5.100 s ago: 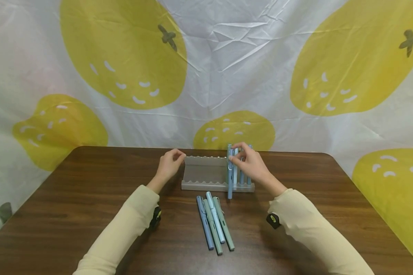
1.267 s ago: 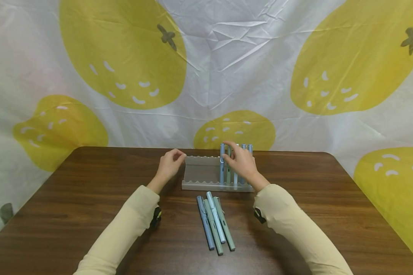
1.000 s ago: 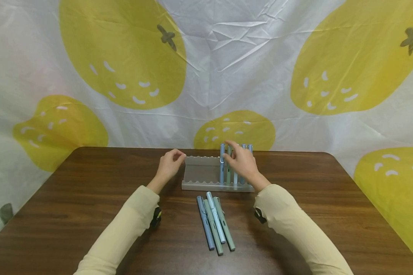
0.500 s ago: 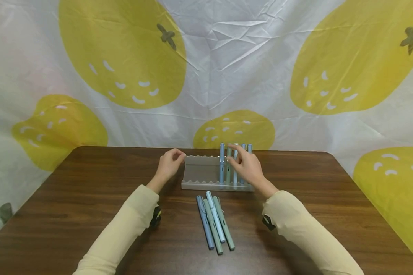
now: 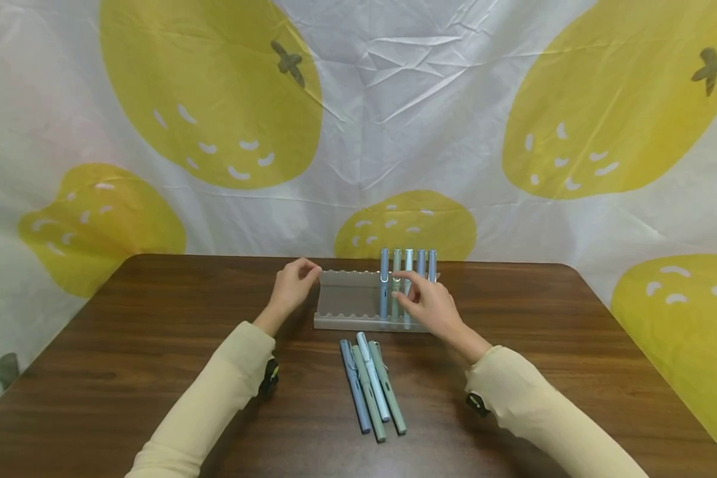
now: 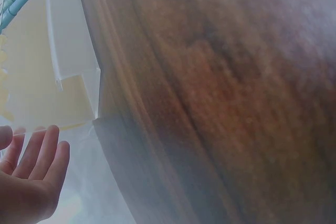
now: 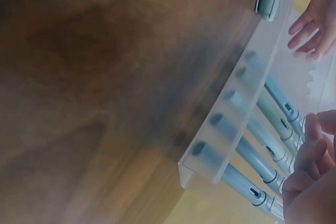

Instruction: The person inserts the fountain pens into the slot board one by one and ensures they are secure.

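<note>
A clear notched pen rack [image 5: 349,300] stands near the table's back edge. Several capped pens lean side by side in its right part, the leftmost a blue pen [image 5: 384,285] beside a green one [image 5: 397,257]. My left hand [image 5: 293,287] pinches the rack's upper left edge; in the left wrist view its fingers [image 6: 44,153] meet the clear side. My right hand [image 5: 433,305] hovers before the racked pens, thumb and forefinger apart with nothing between them. It hides the lower parts of the pens on the right. The right wrist view shows pen ends [image 7: 207,153] behind the rack's front lip.
Several loose pens, a dark blue pen [image 5: 355,385], a light blue pen [image 5: 373,378] and green ones [image 5: 388,388], lie bunched on the brown table [image 5: 215,411] in front of the rack. A lemon-print cloth [image 5: 358,133] hangs behind the table.
A blue pen, earlier held by my right hand over the rack, now sits in the slot left of the green pen. The right hand let go and drew back down and right. The left hand stayed.
</note>
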The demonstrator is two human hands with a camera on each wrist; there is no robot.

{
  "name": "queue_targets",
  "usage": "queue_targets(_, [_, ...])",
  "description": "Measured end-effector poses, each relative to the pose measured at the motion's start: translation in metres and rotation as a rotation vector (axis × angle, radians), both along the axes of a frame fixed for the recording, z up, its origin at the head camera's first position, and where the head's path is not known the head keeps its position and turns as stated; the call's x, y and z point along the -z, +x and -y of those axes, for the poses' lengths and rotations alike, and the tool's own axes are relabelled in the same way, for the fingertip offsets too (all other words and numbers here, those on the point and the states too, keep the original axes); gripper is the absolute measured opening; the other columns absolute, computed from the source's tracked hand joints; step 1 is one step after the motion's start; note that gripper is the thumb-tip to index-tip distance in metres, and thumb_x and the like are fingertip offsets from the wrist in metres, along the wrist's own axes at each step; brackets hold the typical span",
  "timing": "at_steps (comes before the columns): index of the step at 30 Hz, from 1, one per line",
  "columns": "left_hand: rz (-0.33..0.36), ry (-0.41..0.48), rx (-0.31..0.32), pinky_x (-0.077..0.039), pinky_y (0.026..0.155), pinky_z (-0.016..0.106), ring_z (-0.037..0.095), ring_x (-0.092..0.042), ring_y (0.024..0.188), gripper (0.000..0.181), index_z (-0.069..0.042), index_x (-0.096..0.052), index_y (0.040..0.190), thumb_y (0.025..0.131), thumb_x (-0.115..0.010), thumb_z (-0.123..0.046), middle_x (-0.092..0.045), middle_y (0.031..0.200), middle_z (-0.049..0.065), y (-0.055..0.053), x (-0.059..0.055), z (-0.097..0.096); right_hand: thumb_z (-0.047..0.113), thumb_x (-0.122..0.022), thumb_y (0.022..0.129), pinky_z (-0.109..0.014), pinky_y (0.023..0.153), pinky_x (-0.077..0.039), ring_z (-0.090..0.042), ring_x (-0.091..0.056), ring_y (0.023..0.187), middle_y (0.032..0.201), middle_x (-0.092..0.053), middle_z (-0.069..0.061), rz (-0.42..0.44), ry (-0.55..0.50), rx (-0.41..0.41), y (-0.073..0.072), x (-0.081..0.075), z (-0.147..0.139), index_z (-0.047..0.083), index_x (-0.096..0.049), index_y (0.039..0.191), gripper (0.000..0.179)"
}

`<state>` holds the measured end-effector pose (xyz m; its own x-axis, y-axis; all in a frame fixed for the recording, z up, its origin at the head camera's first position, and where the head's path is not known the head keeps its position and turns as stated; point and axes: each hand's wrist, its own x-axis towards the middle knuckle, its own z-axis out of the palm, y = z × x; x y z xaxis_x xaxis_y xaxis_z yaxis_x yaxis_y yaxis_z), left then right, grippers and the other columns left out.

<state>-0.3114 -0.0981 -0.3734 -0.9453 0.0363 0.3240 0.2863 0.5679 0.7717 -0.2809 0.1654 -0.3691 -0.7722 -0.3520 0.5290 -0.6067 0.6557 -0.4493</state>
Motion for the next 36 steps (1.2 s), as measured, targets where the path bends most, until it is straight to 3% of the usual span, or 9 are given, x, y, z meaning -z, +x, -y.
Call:
queue_targets(11, [0.009, -0.005, -0.005, -0.046, 0.072, 0.037, 0.023, -0.06, 0.078, 0.021, -0.001, -0.061, 0.094, 0.09, -0.052, -0.019, -0.063, 0.084, 0.011, 0.001, -0.003, 0.0, 0.016, -0.061, 0.083, -0.025, 0.039, -0.034, -0.005, -0.041, 0.042, 0.053, -0.048, 0.013, 0.115, 0.02, -0.086, 0.012, 0.009, 0.0, 0.008, -0.063, 0.102, 0.021])
queue_targets(20, [0.01, 0.001, 0.0, -0.046, 0.071, 0.037, 0.023, -0.06, 0.077, 0.021, 0.0, -0.061, 0.095, 0.09, -0.052, -0.019, -0.063, 0.085, 0.012, 0.001, 0.0, 0.0, 0.015, -0.059, 0.085, -0.026, 0.043, -0.04, -0.013, -0.052, 0.05, 0.059, -0.057, 0.003, 0.392, 0.068, -0.217, 0.018, 0.015, 0.0, 0.006, -0.06, 0.101, 0.019])
queue_targets(25, [0.015, 0.011, 0.0, -0.046, 0.071, 0.036, 0.023, -0.06, 0.077, 0.021, -0.001, -0.061, 0.094, 0.09, -0.052, -0.019, -0.063, 0.084, 0.012, 0.0, 0.0, 0.0, 0.019, -0.059, 0.085, -0.028, 0.041, -0.044, -0.013, -0.051, 0.045, 0.061, -0.058, -0.002, 0.52, 0.111, -0.271, 0.02, 0.019, 0.0, 0.005, -0.059, 0.102, 0.022])
queue_targets(36, [0.006, 0.008, -0.002, -0.046, 0.071, 0.036, 0.023, -0.06, 0.076, 0.021, -0.001, -0.061, 0.094, 0.09, -0.053, -0.019, -0.063, 0.084, 0.011, 0.0, 0.0, -0.001, 0.022, -0.058, 0.086, -0.028, 0.041, -0.044, -0.009, -0.046, 0.042, 0.063, -0.057, 0.0, 0.59, 0.172, -0.339, 0.024, 0.022, 0.005, 0.004, -0.056, 0.11, 0.03])
